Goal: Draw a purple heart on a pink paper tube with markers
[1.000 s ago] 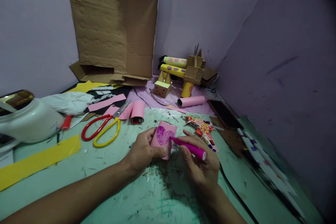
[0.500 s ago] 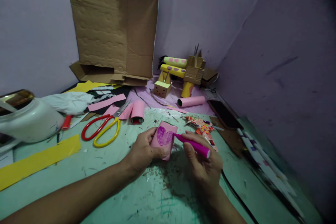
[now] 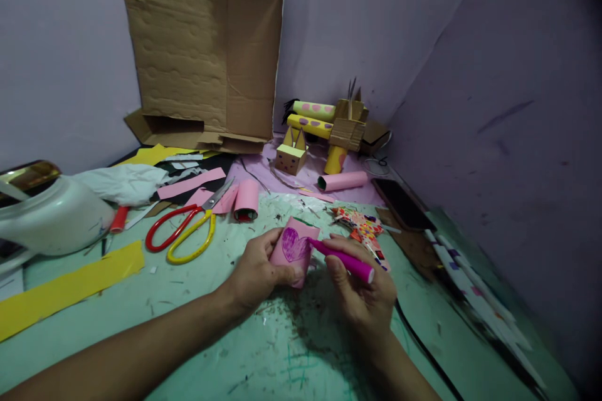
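A short pink paper-covered tube (image 3: 301, 239) with a purple heart drawn on it is gripped in my left hand (image 3: 261, 269), thumb along its lower front. My right hand (image 3: 364, 288) is closed around a magenta marker (image 3: 348, 261). The marker's tip touches the right side of the heart. Most of the heart is coloured in with purple strokes. Left of my left hand lie scissors (image 3: 190, 232) with one red and one yellow handle. Behind the tube stands another short pink roll (image 3: 247, 199).
Cardboard (image 3: 202, 56) leans against the back wall. A small cardboard box with ears (image 3: 291, 160) and yellow tubes (image 3: 310, 126) stand behind. A pink tube (image 3: 345, 181), phone (image 3: 402, 203), yellow strip (image 3: 70, 285) and white pot (image 3: 54, 219) surround my hands. A black cable (image 3: 423, 348) runs right.
The marker and my right hand have shifted slightly left. The pink tube has turned a little in my left hand, showing more of its upper right edge.
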A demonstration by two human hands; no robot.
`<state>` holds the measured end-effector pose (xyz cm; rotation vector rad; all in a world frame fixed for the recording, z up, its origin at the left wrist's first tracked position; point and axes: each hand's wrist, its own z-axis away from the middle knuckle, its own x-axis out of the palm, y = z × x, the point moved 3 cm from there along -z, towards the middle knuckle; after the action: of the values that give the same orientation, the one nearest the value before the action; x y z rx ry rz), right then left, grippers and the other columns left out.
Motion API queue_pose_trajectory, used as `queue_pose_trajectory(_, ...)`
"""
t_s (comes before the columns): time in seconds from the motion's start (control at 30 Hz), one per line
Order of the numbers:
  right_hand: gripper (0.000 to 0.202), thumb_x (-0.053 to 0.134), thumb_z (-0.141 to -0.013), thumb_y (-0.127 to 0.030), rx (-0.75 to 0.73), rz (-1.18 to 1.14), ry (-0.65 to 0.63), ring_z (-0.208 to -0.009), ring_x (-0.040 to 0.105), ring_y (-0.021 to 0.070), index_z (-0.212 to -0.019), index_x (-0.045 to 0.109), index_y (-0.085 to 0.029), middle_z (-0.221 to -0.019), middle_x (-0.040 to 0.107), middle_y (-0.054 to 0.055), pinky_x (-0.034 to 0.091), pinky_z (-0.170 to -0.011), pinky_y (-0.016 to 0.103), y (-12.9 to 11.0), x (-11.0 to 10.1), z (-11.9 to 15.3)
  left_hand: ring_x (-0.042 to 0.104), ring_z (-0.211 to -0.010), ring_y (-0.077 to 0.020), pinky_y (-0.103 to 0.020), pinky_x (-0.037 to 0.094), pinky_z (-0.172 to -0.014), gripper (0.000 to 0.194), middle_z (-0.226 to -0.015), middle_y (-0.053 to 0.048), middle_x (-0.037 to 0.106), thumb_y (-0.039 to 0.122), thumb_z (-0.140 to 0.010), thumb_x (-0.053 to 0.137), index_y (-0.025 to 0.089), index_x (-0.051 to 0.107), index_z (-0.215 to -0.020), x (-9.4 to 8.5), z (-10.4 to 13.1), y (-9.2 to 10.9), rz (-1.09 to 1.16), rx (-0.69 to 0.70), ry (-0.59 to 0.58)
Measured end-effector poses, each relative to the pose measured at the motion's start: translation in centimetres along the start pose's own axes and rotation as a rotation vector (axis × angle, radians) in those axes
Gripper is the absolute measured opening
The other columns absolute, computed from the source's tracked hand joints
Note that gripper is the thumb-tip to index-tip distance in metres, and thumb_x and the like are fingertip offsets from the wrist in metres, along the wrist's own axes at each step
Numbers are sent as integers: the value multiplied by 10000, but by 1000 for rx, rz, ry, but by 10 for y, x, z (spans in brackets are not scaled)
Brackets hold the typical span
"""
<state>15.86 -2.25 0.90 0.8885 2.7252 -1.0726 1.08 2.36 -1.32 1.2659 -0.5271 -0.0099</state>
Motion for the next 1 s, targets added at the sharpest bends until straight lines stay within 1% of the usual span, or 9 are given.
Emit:
queue_pose_trajectory(0.2,216,594,-830,-126,-7,-25,-8,-865,708,222,-1000,676,-230,-882,753,37,568,-834,396,-2,3,-1,561,-698,-155,-254,431,-622,484,-790,-28,664,77,-473,753,106,636,-942,1,0,1,-3,-1,-5)
queue_pose_trajectory(0.43,207,589,-834,-120,-29,-23,-41,-842,708,200,-994,672,-221,-883,752,31,565,-840,365,-4,5,-3,536,-650,-133,-236,411,-590,411,-718,5,646,69,-466,746,123,642,-860,2,0,3,-10,12,-3)
queue_pose_trajectory(0.7,173,574,-839,-133,-39,-27,-114,-804,716,199,-967,659,-212,-825,743,21,544,-881,386,-7,4,0,570,-734,-183,-272,443,-621,482,-815,-30,667,79,-454,743,116,626,-921,0,-2,-1,-14,-22,2)
queue_pose_trajectory(0.8,160,576,-836,-136,-34,-38,-128,-788,716,197,-948,662,-212,-806,740,16,539,-888,390,-7,4,-1,566,-727,-175,-267,438,-613,460,-816,-29,663,75,-472,735,118,630,-918,-1,-2,-1,-38,-19,7)
queue_pose_trajectory(0.87,174,576,-835,-128,-35,-42,-118,-789,715,196,-957,662,-218,-816,742,15,540,-883,389,-6,4,-1,560,-716,-162,-261,437,-616,451,-803,-22,660,74,-476,736,116,631,-912,-1,-2,-1,-33,-16,3)
queue_pose_trajectory(1.0,221,582,-835,-105,-38,-36,-55,-822,708,189,-1002,657,-229,-893,749,23,544,-869,367,-4,4,-2,550,-696,-140,-243,431,-617,469,-778,-14,658,74,-466,749,103,634,-919,1,0,1,-22,-6,-5)
